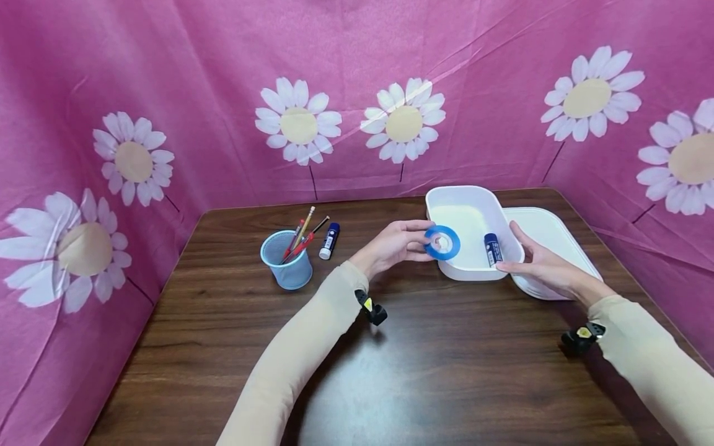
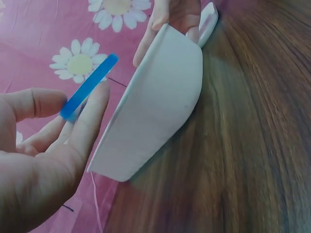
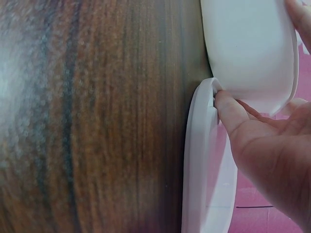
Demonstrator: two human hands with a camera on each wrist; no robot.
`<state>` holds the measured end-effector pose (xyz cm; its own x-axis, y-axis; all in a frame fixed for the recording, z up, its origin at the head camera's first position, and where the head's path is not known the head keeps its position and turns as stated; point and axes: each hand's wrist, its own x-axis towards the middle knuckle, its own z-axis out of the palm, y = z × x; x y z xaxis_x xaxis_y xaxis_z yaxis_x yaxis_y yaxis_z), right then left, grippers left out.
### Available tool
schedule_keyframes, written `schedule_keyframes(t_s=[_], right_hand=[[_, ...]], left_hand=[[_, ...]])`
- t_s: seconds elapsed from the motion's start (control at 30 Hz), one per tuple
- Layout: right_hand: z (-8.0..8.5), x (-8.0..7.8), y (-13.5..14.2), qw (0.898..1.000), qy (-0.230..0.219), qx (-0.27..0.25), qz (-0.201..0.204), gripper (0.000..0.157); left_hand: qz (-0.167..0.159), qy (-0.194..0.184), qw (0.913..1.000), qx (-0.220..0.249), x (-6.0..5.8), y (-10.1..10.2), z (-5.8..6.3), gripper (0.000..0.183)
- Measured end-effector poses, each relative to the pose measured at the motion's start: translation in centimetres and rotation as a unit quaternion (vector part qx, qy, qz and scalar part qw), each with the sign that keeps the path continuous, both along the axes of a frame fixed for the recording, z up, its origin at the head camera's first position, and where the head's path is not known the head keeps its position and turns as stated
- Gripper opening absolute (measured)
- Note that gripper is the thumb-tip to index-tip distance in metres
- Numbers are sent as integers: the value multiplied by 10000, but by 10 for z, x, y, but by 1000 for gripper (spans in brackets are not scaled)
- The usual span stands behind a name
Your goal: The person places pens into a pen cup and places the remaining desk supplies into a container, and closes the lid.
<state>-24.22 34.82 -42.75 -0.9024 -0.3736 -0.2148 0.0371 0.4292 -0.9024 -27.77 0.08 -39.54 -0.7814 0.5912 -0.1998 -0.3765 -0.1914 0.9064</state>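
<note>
Between the thumb and fingers of my left hand (image 1: pixel 390 248) is a roll of blue tape (image 1: pixel 454 240), pinched by its edge. The tape is over the left front rim of a white plastic tub (image 1: pixel 465 274), and the left wrist view shows the roll (image 2: pixel 90 88) edge-on, apart from the tub wall (image 2: pixel 150 104). Inside the tub, a dark blue glue stick (image 1: pixel 492 248) leans at the right side. My right hand (image 1: pixel 543 266) grips the tub's right end, thumb and fingers spread along the rim; the right wrist view hides some fingertips behind the tub (image 3: pixel 252 43).
A white lid (image 1: pixel 549 238) lies right of the tub, partly under my right hand. To the left stands a light blue mesh cup (image 1: pixel 290 275) holding pencils and red pens (image 1: pixel 301 244). Beside it lies another glue stick (image 1: pixel 330 240). A pink flowered cloth (image 1: pixel 357 37) hangs behind the wooden table (image 1: pixel 424 371).
</note>
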Motion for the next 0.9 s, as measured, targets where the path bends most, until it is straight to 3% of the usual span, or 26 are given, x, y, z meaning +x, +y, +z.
schedule_keyframes(t_s=[0.2, 0.33, 0.9], right_hand=[[1, -1, -1, 10000, 7, -3, -13, 111], [0, 0, -1, 10000, -23, -42, -18, 111], [1, 1, -1, 9999, 58, 103, -40, 110]], left_hand=[[600, -195, 9978, 181, -5, 10, 7, 41], [803, -191, 9964, 192, -8, 13, 11, 32], [763, 13, 9970, 148, -14, 27, 28, 30]])
